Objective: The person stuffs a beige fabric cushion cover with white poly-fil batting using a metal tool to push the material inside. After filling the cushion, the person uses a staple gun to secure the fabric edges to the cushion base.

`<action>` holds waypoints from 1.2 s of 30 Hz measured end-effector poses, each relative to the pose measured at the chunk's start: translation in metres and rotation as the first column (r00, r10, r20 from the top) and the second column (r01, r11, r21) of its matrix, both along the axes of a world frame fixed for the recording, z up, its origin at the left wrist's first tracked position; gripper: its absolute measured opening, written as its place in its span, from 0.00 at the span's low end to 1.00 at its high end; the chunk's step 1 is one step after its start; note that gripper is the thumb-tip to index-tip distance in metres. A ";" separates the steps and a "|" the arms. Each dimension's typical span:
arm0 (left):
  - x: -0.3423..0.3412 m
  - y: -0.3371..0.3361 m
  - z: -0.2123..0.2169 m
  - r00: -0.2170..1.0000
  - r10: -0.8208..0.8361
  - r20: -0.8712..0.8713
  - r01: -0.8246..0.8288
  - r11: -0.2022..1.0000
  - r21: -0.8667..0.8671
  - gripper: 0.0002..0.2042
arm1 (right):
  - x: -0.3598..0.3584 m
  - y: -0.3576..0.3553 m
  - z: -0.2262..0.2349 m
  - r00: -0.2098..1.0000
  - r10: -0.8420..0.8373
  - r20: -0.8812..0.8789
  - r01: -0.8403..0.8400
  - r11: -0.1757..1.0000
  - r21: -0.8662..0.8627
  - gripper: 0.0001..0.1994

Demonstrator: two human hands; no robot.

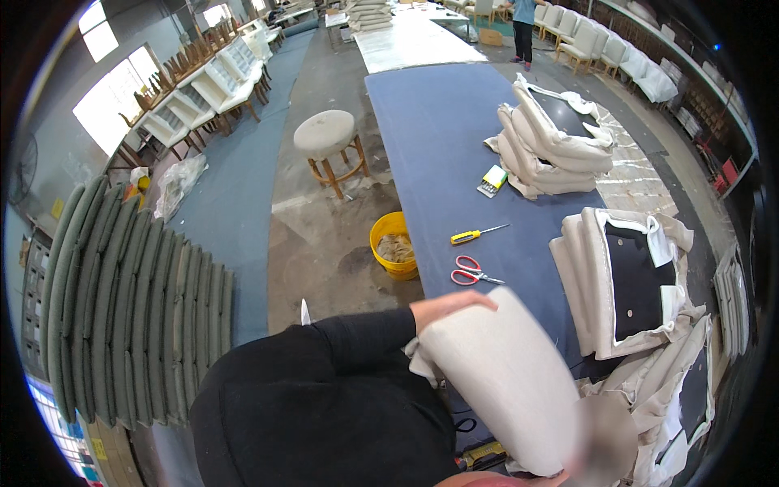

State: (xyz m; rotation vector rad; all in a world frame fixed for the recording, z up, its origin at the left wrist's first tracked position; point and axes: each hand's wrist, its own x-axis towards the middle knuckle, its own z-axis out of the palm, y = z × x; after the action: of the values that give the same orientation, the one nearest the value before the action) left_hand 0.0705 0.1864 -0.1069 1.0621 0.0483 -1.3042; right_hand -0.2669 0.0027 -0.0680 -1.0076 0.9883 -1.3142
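Observation:
A beige fabric-covered seat cushion (pixel 499 365) stands tilted over the near part of the blue-topped table (pixel 438 138). My left hand (pixel 454 308), in a black sleeve, is closed over its far edge, with the fingers lying along the fabric. At the lower edge a strip of my right hand and wrist (pixel 491 482) shows by the cushion's near end; its fingers are mostly hidden. Beyond the cushion lie red-handled scissors (pixel 466 270) and a yellow-handled screwdriver (pixel 468 237). A yellow and black tool (pixel 483 456) is partly covered beside the cushion.
Stacked beige cushions with black undersides (pixel 641 276) line the table's right side, with another pile (pixel 552 146) farther back. A small green and yellow box (pixel 492 180) lies nearby. On the left are a yellow bucket (pixel 395 272), a round stool (pixel 324 134) and stacked green cushions (pixel 134 308).

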 end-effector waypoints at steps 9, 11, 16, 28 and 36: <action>0.245 0.047 0.012 0.626 -0.074 0.776 -0.296 0.898 0.325 0.36 | 0.032 0.077 -0.133 0.644 0.699 -0.309 -0.640 0.715 0.282 0.22; 0.255 0.082 -0.028 0.652 0.011 0.758 -0.386 0.865 0.319 0.32 | 0.045 0.077 -0.151 0.502 0.821 -0.274 -0.700 0.571 0.429 0.20; 0.155 0.123 -0.184 0.270 -0.150 0.951 -0.535 0.798 0.278 0.34 | 0.102 0.038 -0.151 0.263 0.638 -0.724 -0.776 0.586 0.234 0.21; 0.175 0.101 -0.161 -0.404 -0.504 0.763 0.206 0.763 0.613 0.49 | 0.216 -0.051 -0.290 0.387 0.333 -0.860 -0.268 0.933 0.241 0.53; 0.198 0.085 -0.177 -0.385 -0.499 0.777 0.319 0.718 0.619 0.49 | 0.233 -0.033 -0.287 0.596 0.341 -0.727 -0.241 0.940 0.243 0.56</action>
State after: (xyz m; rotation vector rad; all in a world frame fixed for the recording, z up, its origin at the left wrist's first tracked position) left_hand 0.2683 0.2714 -0.2842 2.1318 -1.8025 -0.6178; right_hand -0.0343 -0.0299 -0.3547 -1.6123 1.4289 -0.4973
